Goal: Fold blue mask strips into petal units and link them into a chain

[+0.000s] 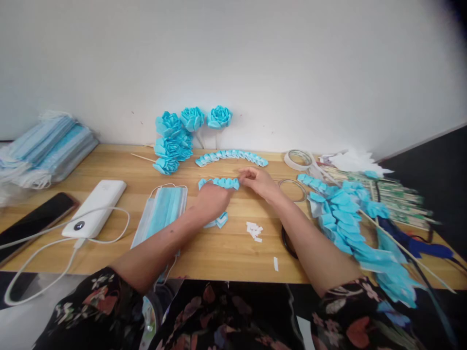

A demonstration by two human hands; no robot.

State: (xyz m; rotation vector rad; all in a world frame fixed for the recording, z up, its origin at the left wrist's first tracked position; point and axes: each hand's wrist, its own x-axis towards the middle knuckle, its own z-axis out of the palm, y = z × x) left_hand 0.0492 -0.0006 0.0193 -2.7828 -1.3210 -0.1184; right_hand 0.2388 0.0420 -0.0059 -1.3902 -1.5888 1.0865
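- While our left hand [213, 200] overlaps the blue strip [226, 183], its grip is hidden.
- Our right hand [258, 183] curls by the strip, pinch unclear.
- Surface's [233, 260] back edge: blue flowers [174, 146].

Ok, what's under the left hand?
A pleated blue strip shows beyond the left hand, and folded blue pieces emerge on its near side; whatever the hand covers can't be seen.

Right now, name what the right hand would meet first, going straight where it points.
The right end of the short folded blue strip by the left hand, most likely; depth is unclear.
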